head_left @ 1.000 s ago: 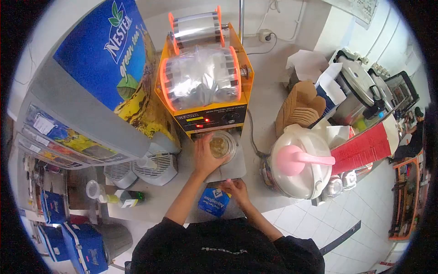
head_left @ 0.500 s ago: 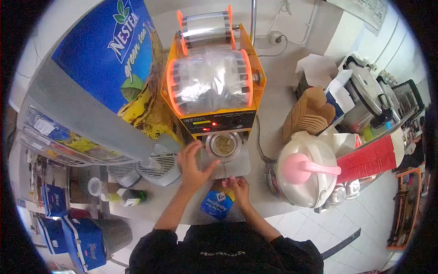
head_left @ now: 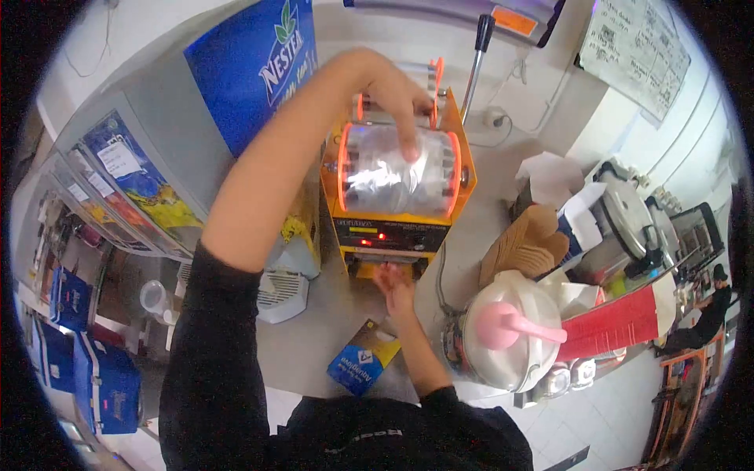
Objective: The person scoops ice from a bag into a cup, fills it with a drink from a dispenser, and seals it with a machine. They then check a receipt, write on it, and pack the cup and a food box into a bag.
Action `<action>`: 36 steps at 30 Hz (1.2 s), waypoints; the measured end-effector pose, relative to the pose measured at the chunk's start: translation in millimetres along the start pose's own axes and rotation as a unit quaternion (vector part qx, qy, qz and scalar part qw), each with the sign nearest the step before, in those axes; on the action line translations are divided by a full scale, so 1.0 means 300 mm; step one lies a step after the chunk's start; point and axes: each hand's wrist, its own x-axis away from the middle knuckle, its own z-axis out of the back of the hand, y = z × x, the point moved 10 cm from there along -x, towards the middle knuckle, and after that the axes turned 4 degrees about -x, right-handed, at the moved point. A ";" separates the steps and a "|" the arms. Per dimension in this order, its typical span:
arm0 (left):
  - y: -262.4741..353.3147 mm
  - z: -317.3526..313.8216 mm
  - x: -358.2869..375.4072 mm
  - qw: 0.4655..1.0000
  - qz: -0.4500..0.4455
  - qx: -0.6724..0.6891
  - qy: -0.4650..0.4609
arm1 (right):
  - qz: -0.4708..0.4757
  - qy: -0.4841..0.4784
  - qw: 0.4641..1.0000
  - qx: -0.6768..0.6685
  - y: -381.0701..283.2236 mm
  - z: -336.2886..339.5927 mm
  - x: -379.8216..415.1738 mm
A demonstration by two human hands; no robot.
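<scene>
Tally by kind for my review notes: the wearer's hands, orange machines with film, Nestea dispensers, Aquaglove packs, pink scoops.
Wearer's hands: 2 (left hand, right hand)
Orange machine: 1
Nestea dispenser: 1
Aquaglove pack: 1
Pink scoop: 1
Total: 6

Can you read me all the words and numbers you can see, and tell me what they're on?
"NESTEA": on the blue panel of the drink dispenser.
"tea": same panel, just below, partly hidden.
"Aquaglove": on the blue-and-black box.
Too small or blurred to read: the box's other print, the dispenser's small labels, the orange machine's panel, orange sticker, wall sheet, black shirt, blue cooler and red carton.
</scene>
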 end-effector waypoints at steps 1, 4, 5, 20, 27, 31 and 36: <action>-0.015 -0.044 -0.036 0.998 -0.009 0.026 -0.054 | -0.043 0.002 0.999 -0.003 -0.025 -0.044 0.065; -0.094 -0.207 -0.072 0.954 0.041 0.242 -0.175 | -0.159 -0.242 0.954 -0.074 -0.200 -0.307 0.284; -0.071 -0.228 -0.075 0.948 0.025 0.240 -0.209 | -0.168 -0.388 0.897 -0.127 -0.296 -0.382 0.368; 0.165 -0.155 0.209 0.922 0.087 -0.155 0.345 | 0.495 -0.047 0.763 0.413 -1.497 -1.229 -0.500; 0.236 -0.241 0.284 0.766 0.104 -0.284 0.567 | 0.446 -0.143 0.843 0.264 -1.483 -1.282 -0.348; 0.247 -0.314 0.282 0.688 0.093 -0.334 0.638 | 0.456 -0.150 0.853 0.205 -1.441 -1.193 -0.028; 0.245 -0.341 0.280 0.669 0.100 -0.341 0.653 | 0.498 -0.200 0.838 0.103 -1.283 -1.009 0.353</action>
